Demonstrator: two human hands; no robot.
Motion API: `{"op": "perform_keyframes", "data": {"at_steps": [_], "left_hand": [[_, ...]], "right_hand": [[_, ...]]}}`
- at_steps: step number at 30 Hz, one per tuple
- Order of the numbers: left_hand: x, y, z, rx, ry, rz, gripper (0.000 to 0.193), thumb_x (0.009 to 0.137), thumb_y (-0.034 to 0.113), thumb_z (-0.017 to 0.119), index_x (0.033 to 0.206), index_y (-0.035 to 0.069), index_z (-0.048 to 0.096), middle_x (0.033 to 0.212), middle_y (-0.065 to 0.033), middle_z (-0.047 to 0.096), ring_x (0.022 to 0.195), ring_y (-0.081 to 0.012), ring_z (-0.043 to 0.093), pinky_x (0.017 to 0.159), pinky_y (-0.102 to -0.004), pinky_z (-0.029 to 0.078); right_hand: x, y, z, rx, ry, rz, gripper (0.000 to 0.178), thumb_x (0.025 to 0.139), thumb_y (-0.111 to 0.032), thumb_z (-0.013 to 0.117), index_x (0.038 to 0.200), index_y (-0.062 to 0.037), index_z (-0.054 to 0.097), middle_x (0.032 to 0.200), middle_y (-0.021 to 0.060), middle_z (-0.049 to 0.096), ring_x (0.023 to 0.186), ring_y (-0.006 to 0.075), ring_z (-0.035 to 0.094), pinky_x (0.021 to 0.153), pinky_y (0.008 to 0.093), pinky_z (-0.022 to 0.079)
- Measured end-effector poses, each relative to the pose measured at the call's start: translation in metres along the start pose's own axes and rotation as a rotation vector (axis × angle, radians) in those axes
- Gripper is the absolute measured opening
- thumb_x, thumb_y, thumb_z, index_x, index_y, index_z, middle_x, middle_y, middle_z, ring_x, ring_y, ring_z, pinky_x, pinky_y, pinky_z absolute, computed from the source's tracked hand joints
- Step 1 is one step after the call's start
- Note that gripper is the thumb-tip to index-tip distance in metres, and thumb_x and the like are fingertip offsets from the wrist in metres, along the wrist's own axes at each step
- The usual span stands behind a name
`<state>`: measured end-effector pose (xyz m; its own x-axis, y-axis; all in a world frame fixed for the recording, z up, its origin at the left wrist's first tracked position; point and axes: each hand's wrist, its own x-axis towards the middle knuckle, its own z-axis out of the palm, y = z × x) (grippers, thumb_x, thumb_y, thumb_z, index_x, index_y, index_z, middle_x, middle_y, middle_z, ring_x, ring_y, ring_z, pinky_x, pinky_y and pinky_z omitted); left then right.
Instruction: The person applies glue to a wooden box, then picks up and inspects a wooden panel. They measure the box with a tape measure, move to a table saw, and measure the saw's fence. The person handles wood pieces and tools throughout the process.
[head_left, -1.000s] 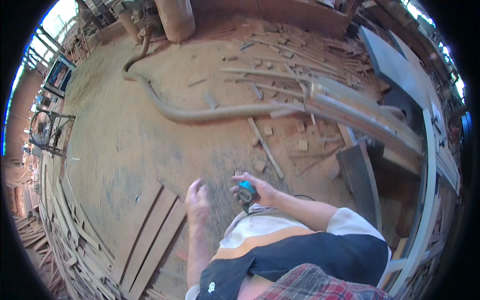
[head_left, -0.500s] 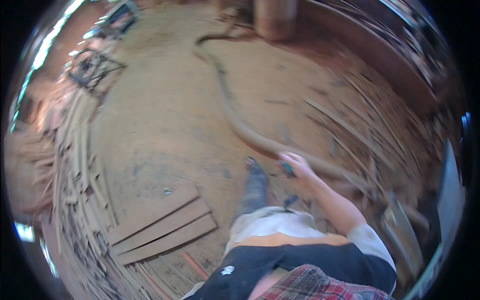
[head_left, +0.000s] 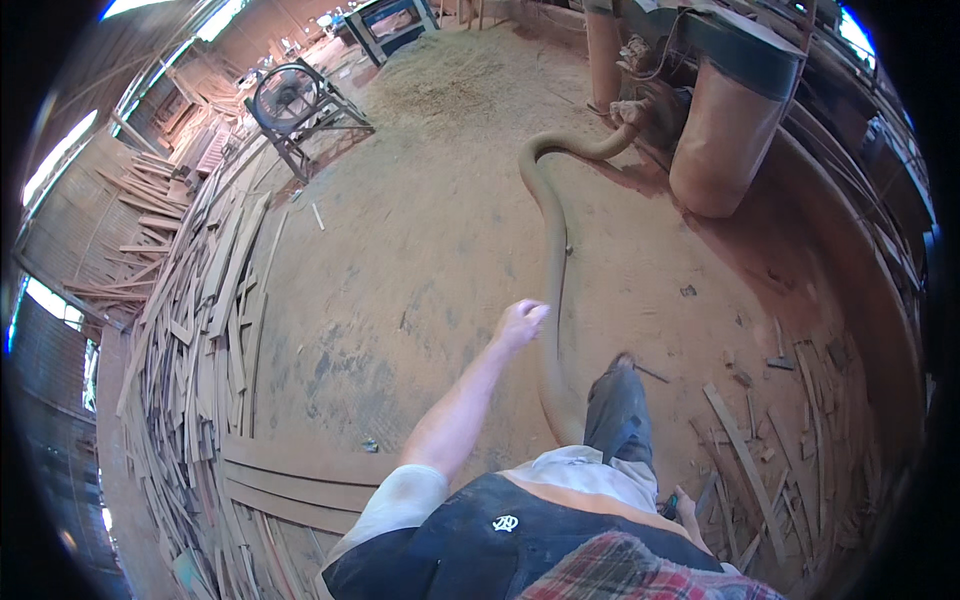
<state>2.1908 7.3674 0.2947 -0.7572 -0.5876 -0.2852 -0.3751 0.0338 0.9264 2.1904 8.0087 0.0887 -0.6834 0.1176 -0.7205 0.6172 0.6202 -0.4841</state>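
Observation:
My left hand [head_left: 522, 322] is stretched forward over the dusty floor, its fingers curled in a loose fist with nothing showing in them. Close beyond it on the floor runs a thick tan hose [head_left: 553, 270]. Down by my right hip, partly hidden by my body, my right hand [head_left: 687, 510] is closed round a small teal-and-dark object [head_left: 671, 506], too small to tell its kind. My trousered leg and shoe [head_left: 618, 410] are planted just right of the hose.
Long wood offcuts [head_left: 215, 290] are heaped along the left, with several flat boards [head_left: 300, 487] near my left side. A wheeled metal frame [head_left: 300, 105] stands far left. Upper right are a large dusty cylinder [head_left: 725, 140] and machinery. Scrap strips [head_left: 745, 455] litter the right.
The view has swung to the right and up, and my legs have stepped. My left hand has come into view ahead. My right hand, with the teal object, has dropped back beside my hip.

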Motion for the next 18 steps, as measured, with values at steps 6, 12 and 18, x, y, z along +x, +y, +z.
{"op": "perform_keyframes", "data": {"at_steps": [6,12,18], "left_hand": [[0.234,0.127,0.083,-0.083,-0.310,0.024,0.030,0.101,0.031,0.068,0.114,0.004,0.068,0.086,-0.0006,0.063,0.072,-0.0105,0.062,0.068,-0.0300,0.057],[0.437,0.175,0.132,-0.246,-0.306,-0.231,0.026,0.100,0.027,0.068,0.110,0.003,0.068,0.082,-0.0018,0.062,0.068,-0.0124,0.062,0.059,-0.0304,0.054],[0.656,0.219,0.162,-0.180,-0.291,-0.168,0.021,0.101,0.025,0.064,0.100,0.004,0.068,0.078,-0.0039,0.064,0.059,-0.0153,0.061,0.057,-0.0329,0.055]], "right_hand": [[0.142,-0.200,0.026,0.081,-0.295,0.023,0.048,0.101,-0.045,0.057,0.111,-0.0016,0.075,0.106,0.0107,0.073,0.099,0.0184,0.065,0.086,0.0415,0.053],[0.233,-0.505,-0.046,0.179,0.171,-0.248,0.049,0.093,-0.044,0.071,0.105,0.0030,0.068,0.092,0.0132,0.072,0.089,0.0243,0.067,0.083,0.0400,0.054],[0.247,-0.691,-0.082,0.602,0.096,-0.322,0.028,0.101,-0.031,0.067,0.100,-0.0031,0.065,0.082,0.0052,0.067,0.069,0.0133,0.065,0.062,0.0274,0.052]]}}
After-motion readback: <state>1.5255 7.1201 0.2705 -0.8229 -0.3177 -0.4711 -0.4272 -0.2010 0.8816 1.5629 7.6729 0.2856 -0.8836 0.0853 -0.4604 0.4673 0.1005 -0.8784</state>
